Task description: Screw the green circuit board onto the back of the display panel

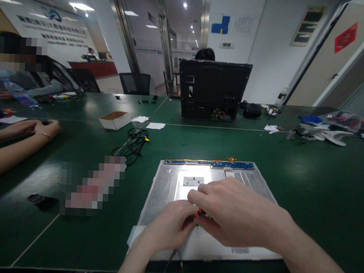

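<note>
Item: metal-backed display panel (167, 192) on green tabletop (303, 190). Left hand (168, 228) and right hand (235, 213), grip pinching small orange-tipped connector (200, 212) together; cable (167, 264) trails below. Step: connector handling, needing fine alignment.

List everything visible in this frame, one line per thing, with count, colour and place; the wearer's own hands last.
Flat silver metal display panel: one, silver with a blue strip along its far edge, on the table under the hands.
Green work table: one, dark green, fills the foreground.
Black computer case: one, black, upright at the far middle.
Small white cardboard box: one, white with brown inside, left of centre.
Coiled black cable: one, black, near the box.
White paper slips: two, white, beside the box.
Co-worker's forearms: two, resting at the left edge.
Small orange-and-black part: one, pinched between both hands.
Left hand: one, grip closed on the part.
Right hand: one, grip closed on the part.
</note>
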A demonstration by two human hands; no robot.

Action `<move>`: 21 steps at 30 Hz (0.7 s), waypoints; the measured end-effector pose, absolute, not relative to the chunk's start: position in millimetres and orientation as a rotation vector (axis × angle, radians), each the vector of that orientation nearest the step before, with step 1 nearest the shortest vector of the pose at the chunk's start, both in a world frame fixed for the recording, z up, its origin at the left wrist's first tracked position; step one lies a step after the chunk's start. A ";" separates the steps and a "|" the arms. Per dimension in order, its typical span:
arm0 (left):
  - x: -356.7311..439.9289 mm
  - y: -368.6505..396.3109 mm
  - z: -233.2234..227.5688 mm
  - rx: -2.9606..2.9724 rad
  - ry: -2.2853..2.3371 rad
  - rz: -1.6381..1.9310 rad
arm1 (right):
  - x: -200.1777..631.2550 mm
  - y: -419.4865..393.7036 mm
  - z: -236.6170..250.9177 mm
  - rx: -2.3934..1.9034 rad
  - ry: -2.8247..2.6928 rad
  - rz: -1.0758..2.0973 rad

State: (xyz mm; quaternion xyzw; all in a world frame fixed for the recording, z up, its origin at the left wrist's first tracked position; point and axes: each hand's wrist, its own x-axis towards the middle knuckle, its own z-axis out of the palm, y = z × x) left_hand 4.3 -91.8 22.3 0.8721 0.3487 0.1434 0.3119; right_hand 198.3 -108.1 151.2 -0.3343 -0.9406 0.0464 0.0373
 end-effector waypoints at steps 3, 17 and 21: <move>4.7 -92.2 22.4 2.298 0.905 0.377 | 199.3 -106.4 149.5 -1.092 -2.859 0.110; 2.5 -92.0 21.5 2.275 0.904 0.362 | 199.8 -105.5 152.2 -1.038 -2.883 0.162; 2.8 -92.3 21.6 2.280 0.896 0.369 | 200.0 -104.9 152.0 -1.087 -2.875 0.184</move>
